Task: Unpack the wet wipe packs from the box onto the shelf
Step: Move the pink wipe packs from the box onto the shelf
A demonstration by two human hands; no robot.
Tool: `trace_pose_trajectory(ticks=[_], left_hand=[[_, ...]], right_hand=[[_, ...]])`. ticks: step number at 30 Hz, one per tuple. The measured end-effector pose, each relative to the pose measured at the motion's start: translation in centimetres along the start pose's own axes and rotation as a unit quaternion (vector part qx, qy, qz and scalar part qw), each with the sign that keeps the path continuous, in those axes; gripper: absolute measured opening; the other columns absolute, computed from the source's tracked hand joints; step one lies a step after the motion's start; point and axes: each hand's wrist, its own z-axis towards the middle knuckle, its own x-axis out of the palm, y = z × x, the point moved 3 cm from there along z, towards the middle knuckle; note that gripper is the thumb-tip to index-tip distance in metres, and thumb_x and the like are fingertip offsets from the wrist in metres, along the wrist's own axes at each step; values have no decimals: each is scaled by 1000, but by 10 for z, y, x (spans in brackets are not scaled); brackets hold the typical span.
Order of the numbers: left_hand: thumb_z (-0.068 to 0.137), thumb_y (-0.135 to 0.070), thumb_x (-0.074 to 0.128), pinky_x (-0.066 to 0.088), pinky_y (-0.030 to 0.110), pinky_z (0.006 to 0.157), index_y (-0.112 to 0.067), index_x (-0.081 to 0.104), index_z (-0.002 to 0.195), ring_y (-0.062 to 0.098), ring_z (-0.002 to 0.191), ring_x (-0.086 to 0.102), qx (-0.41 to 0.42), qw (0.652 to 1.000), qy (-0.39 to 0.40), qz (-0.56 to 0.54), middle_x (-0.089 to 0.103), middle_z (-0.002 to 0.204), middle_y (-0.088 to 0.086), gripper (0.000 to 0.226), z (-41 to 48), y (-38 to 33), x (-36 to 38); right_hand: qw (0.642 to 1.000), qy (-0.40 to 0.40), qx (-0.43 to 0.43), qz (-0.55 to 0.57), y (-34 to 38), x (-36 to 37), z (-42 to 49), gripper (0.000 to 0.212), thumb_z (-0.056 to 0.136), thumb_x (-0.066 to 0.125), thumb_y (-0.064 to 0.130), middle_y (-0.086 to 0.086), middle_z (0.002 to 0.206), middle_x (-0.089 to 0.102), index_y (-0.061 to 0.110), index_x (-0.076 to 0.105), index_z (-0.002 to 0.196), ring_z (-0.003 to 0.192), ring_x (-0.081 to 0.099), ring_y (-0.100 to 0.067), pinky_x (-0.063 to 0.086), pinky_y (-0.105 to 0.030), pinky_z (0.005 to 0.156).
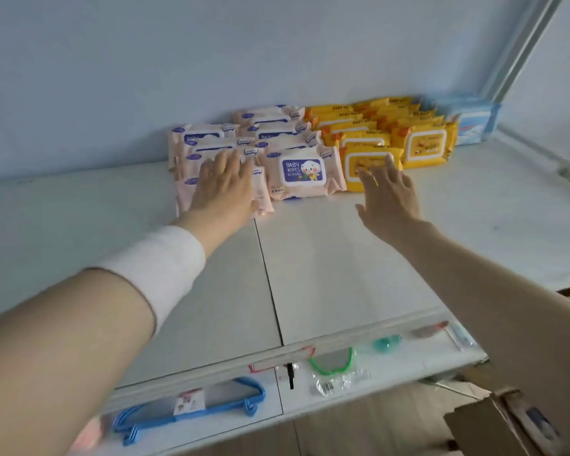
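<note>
Several pink baby wipe packs (301, 171) stand in rows at the back of the white shelf (326, 264), against the wall. Yellow wipe packs (425, 143) stand in rows to their right, then blue packs (474, 123) at the far right. My left hand (226, 182) lies flat with straight fingers on the front pink pack of the left row. My right hand (387, 192) hovers with spread fingers just in front of the nearest yellow pack (362, 162) and holds nothing. A corner of the cardboard box (507, 422) shows at the bottom right.
A lower shelf (408, 363) under the front edge holds blue hangers (191, 413), a green-framed item (331, 360) and small packaged goods. A metal upright (524, 44) runs along the right side. The wall stands right behind the packs.
</note>
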Motion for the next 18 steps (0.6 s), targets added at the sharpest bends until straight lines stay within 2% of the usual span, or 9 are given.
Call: trace_pose_trajectory(ticks=[3, 8, 12, 15, 18], left_hand=[[92, -42, 46, 8, 46, 116, -5, 11, 147, 31, 145, 5, 98, 992, 39, 68, 9, 157, 16, 75, -14, -60, -20], [95, -41, 41, 3, 48, 116, -3, 17, 146, 31, 146, 2, 193, 972, 72, 111, 12, 156, 17, 68, -48, -171, -35], [95, -39, 42, 8, 48, 115, -5, 23, 145, 31, 145, 10, 257, 958, 93, 90, 21, 154, 17, 63, -78, -278, -45], [94, -37, 43, 17, 44, 113, -9, 36, 138, 29, 137, 28, 315, 942, 97, 64, 38, 146, 13, 53, -108, -369, -42], [93, -37, 44, 25, 40, 107, -11, 44, 131, 29, 129, 39, 367, 921, 128, 37, 48, 137, 11, 45, -144, -452, -31]], right_hand=[[997, 63, 14, -53, -15, -4, -56, 66, 95, 43, 35, -8, 158, 9, 12, 13, 149, 147, -4, -26, 5, -45, 118], [987, 122, 87, -54, -81, -11, -148, 64, 97, 39, 36, -5, 157, 13, 14, 11, 149, 147, -1, -24, 5, -47, 118], [970, 175, 158, -65, -160, -16, -229, 55, 98, 36, 38, -4, 154, 24, 18, 22, 148, 146, 11, -22, 10, -51, 116], [954, 200, 215, -62, -226, -15, -302, 50, 97, 38, 37, -5, 148, 37, 20, 31, 144, 140, 26, -23, 18, -52, 114], [932, 233, 270, -58, -290, -4, -377, 46, 97, 38, 33, -5, 145, 42, 20, 36, 141, 138, 30, -24, 19, -52, 114]])
